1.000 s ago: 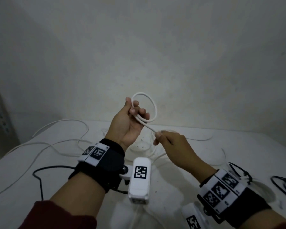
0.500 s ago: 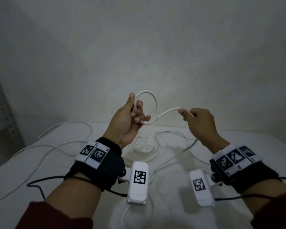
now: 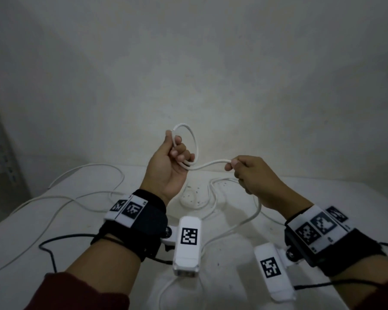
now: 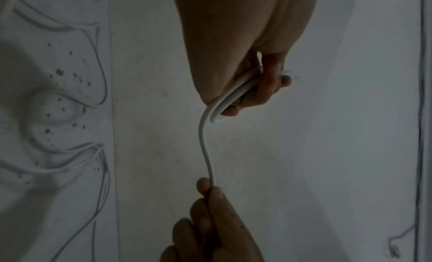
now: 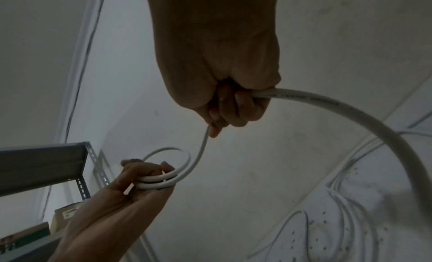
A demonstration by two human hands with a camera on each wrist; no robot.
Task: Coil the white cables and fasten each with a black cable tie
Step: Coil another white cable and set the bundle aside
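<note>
A white cable (image 3: pixel 211 164) hangs in the air between my hands. My left hand (image 3: pixel 179 151) is raised and grips a small coil (image 3: pixel 194 139) of about two loops; in the right wrist view the coil (image 5: pixel 173 179) lies across that hand's fingers (image 5: pixel 149 170). My right hand (image 3: pixel 232 164) pinches the same cable a short way to the right of the coil, with its fingers curled round it (image 5: pixel 233 109). From there the cable (image 3: pixel 244 222) drops to the table. In the left wrist view the cable (image 4: pixel 205 142) runs from my left hand (image 4: pixel 254 84) to my right fingers (image 4: pixel 210 197).
More white cables (image 3: pixel 76 198) snake over the white table (image 3: pixel 345 198), left and centre. A thin black wire (image 3: pixel 47 249) lies at the front left. A metal shelf (image 5: pixel 46 164) stands at the left. A plain wall is close behind.
My right hand rose from below the coil and swung out to the right along the cable, then eased back slightly toward the left hand. The left hand kept hold of the coil.
</note>
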